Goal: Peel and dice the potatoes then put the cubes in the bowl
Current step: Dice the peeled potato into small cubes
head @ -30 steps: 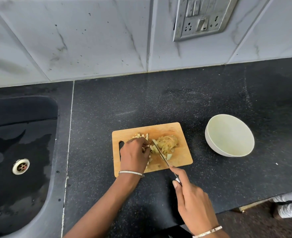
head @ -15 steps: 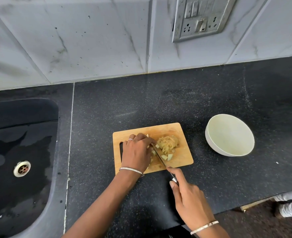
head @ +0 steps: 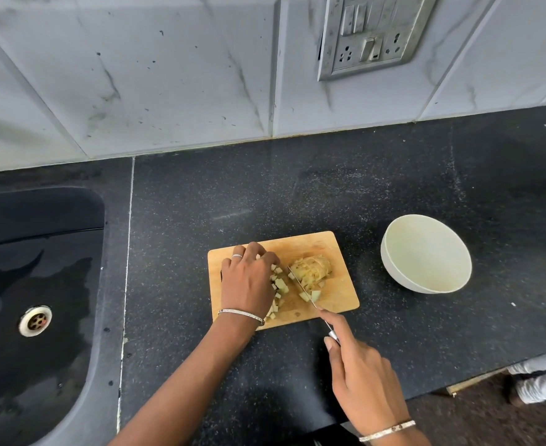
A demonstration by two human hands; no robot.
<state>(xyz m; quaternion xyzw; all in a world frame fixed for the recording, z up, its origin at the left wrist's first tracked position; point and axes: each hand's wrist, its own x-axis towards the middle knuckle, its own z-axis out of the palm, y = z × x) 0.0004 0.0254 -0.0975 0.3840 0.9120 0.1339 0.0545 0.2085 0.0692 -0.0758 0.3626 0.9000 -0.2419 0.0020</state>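
Hands apart: left hand [head: 249,281] cupped over cubes [head: 279,283], grip unclear; right hand [head: 361,375] clamps knife [head: 310,299], blade beside sliced potato [head: 312,268]. Dicing underway. Next: crosscut potato, fingers clear; bowl [head: 394,268] empty.

Wooden board [head: 336,252], speckled counter [head: 297,188], seemingly matt bowl [head: 426,252].
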